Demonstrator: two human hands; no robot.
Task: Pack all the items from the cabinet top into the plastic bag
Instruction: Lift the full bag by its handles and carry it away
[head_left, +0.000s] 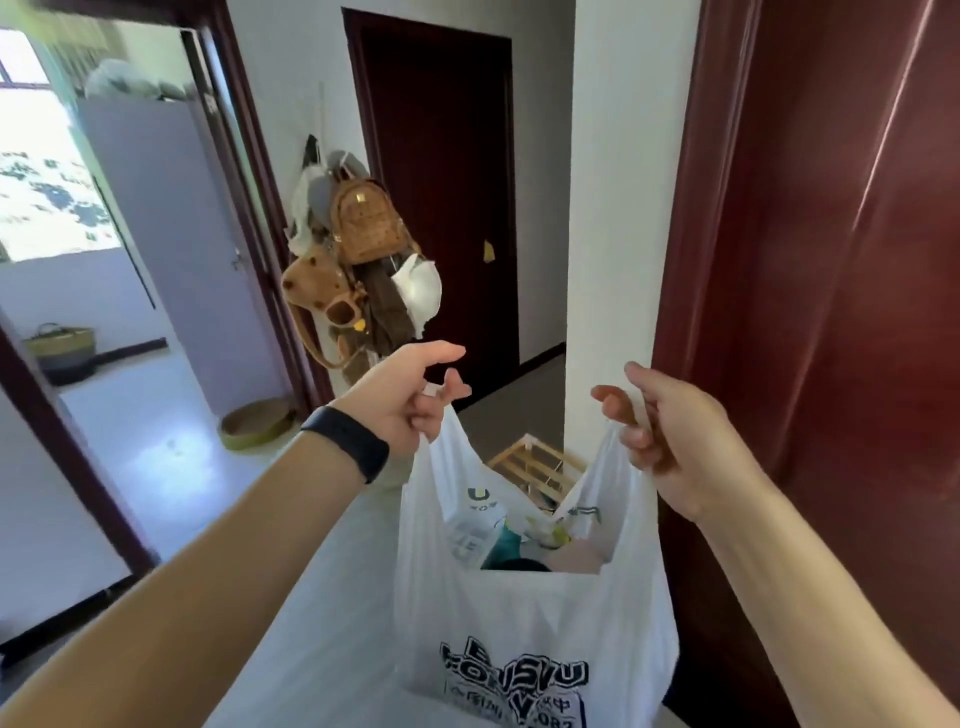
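A white plastic bag with black printed lettering hangs in front of me, its mouth held apart. My left hand pinches the left handle and my right hand grips the right handle. Inside the bag lie several items: a white packet with a green mark, something teal, something dark and something pale pink. The bag's bottom is cut off by the frame edge, over a white surface.
A dark red door stands close on the right. Bags and a brown backpack hang on the wall ahead. A wooden rack sits behind the bag. An open doorway on the left leads to a bright room with a basket.
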